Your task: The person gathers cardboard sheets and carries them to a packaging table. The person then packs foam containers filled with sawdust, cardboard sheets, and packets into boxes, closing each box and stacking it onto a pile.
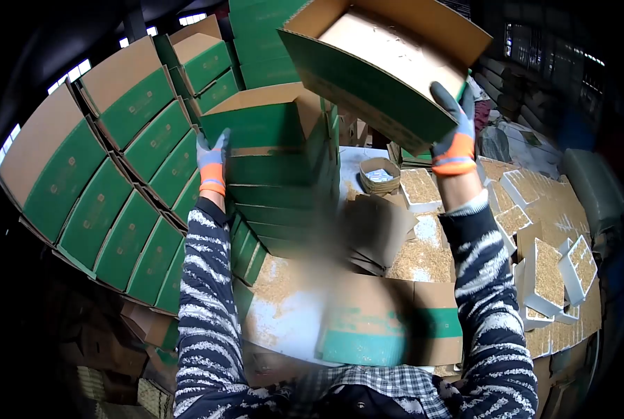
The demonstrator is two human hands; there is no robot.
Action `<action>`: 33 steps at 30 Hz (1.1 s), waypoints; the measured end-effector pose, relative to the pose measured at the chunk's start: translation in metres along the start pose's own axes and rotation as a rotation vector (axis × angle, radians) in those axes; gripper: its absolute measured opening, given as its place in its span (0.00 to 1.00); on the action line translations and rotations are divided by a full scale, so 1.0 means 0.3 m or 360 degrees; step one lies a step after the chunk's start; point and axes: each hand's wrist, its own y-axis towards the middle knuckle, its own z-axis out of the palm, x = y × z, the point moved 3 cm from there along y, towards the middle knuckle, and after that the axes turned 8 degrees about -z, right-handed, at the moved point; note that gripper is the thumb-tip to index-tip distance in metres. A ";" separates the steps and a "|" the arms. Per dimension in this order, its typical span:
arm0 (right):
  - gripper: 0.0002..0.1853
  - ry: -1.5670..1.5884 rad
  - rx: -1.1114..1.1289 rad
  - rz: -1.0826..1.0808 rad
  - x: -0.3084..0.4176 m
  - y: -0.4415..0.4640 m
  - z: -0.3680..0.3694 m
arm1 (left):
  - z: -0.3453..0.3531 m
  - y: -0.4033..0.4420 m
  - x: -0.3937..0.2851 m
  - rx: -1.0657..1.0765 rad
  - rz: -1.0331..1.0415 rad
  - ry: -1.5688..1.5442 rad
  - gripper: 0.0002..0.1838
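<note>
My right hand (455, 129), in a grey glove with an orange cuff, is closed on the right end of an open cardboard box (368, 77). This box is green outside and brown inside, raised and tilted at the top of the view; light falls on its bottom. My left hand (213, 160), gloved alike, rests against the left front corner of another open green box (256, 129), which tops a stack. Its thumb and fingers are apart; the fingertips are partly hidden at the corner.
Stacks of green boxes (134, 146) stand at the left and behind. On the table (284, 325) are yellowish loose bits, a brown and green carton (395, 321) and a round container (379, 174) with small packets. White trays (542, 276) of yellowish bits are at the right.
</note>
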 end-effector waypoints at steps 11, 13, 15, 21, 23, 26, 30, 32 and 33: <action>0.27 -0.1075 0.1682 -0.0237 -0.551 -0.167 0.230 | -0.059 -0.080 0.128 -0.0025 0.0267 0.0163 0.56; 0.22 -0.1181 0.1545 -0.0266 -0.512 -0.264 0.078 | -0.036 -0.216 0.065 -0.0330 0.0256 0.0563 0.56; 0.29 -0.1166 0.1167 0.0187 -0.407 -0.465 -0.141 | 0.039 -0.523 -0.012 -0.0154 0.0586 0.0572 0.51; 0.45 -0.2374 0.2208 0.0378 0.041 -1.399 -0.725 | 0.259 -1.394 0.417 0.1854 0.0594 0.1031 0.41; 0.44 -0.2189 0.2302 0.0304 0.091 -1.532 -0.806 | 0.291 -1.528 0.527 0.2138 0.0459 0.1231 0.43; 0.43 -0.2058 0.2118 0.0332 0.140 -1.437 -0.806 | 0.300 -1.566 0.477 0.2357 0.0466 0.1622 0.48; 0.42 -0.2427 0.1437 -0.0151 0.380 -0.954 -0.634 | 0.383 -1.339 0.094 0.2418 0.0195 0.1329 0.34; 0.41 -0.2568 0.1191 -0.0596 0.479 -0.773 -0.589 | 0.391 -1.240 -0.180 0.2130 0.0702 0.1143 0.27; 0.40 -0.2659 0.1251 -0.0572 0.485 -0.735 -0.594 | 0.390 -1.225 -0.251 0.2054 0.0858 0.1141 0.26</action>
